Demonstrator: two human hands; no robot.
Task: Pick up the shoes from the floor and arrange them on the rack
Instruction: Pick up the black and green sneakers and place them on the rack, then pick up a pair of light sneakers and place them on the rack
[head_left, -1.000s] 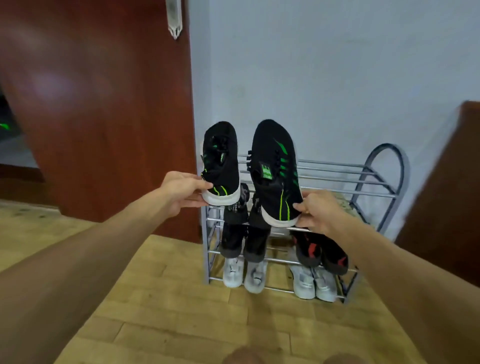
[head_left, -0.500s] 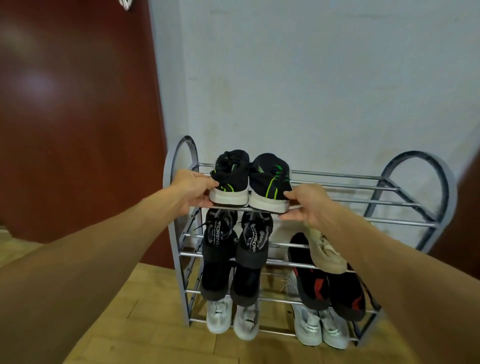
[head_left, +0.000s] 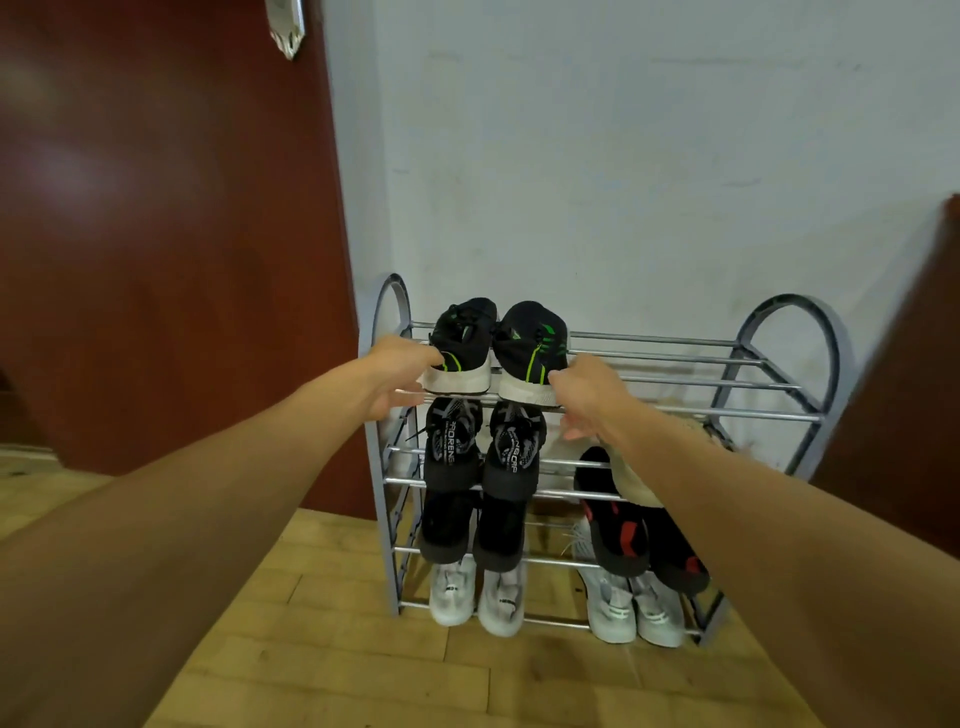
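A pair of black sneakers with green stripes and white soles stands side by side, heels toward me, at the left end of the grey metal rack's (head_left: 675, 358) top tier: the left shoe (head_left: 462, 343) and the right shoe (head_left: 530, 348). My left hand (head_left: 400, 374) is at the left shoe's heel, fingers loose, thumb just touching its side. My right hand (head_left: 584, 395) is just off the right shoe's heel, with its fingers spread and pointing down. Neither hand grips a shoe.
The lower tiers hold black shoes (head_left: 452, 447), a beige shoe (head_left: 634, 478), black-and-red shoes (head_left: 618, 525) and white sneakers (head_left: 452, 592). A red-brown door (head_left: 156, 260) stands to the left and dark furniture (head_left: 909, 389) to the right. The floor (head_left: 363, 649) is wooden.
The green-striped pair went from held up in the air to resting on the top tier. Both hands have loosened from the heels and their fingers have spread.
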